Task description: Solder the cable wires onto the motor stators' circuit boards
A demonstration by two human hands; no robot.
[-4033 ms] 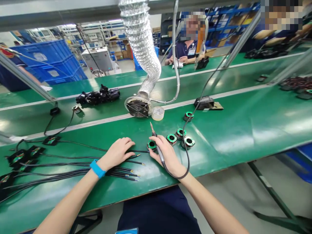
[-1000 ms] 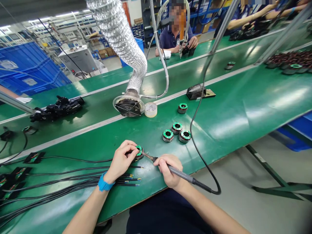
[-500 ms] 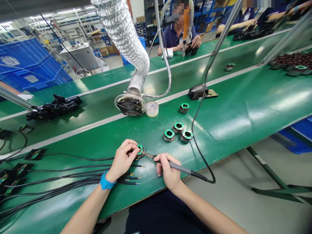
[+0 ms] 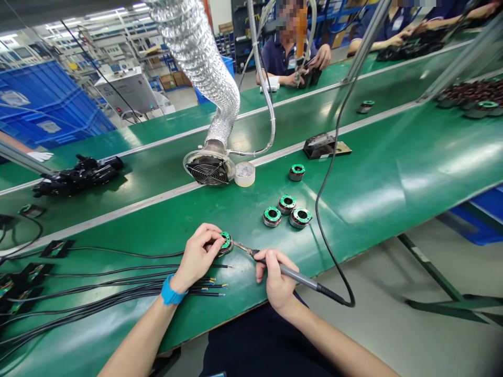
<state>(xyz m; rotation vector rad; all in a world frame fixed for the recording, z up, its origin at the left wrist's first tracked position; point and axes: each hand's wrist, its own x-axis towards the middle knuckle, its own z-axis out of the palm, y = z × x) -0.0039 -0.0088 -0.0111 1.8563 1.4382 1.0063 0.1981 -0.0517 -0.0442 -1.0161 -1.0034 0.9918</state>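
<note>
A soldering iron [image 4: 293, 273] is gripped pen-like in my right hand [image 4: 278, 277], its metal tip pointing left at the edge of a motor stator with a green ring board [image 4: 227, 241]. My left hand [image 4: 201, 251] is closed at the stator's left side, thumb and forefinger pinching a cable [image 4: 129, 253] whose end they mostly hide. Below that hand, several black cables [image 4: 118, 290] with stripped coloured ends lie across the green bench [image 4: 365, 209]. To the right of the worked stator, a group of three stators [image 4: 272, 216] sits with one more stator [image 4: 297, 172] behind.
A foil extraction duct with a fan grille [image 4: 209, 172] hangs ahead, beside a round pale tin [image 4: 244, 174]. A black metal holder [image 4: 317, 147] stands farther right. The iron's cord [image 4: 323, 188] loops over the bench. Across the line, a person [image 4: 291, 57] handles a black part.
My right hand and the soldering iron have shifted slightly right, drawing the tip back from the board's middle to its edge. My left hand stays in place. The cord has swung right.
</note>
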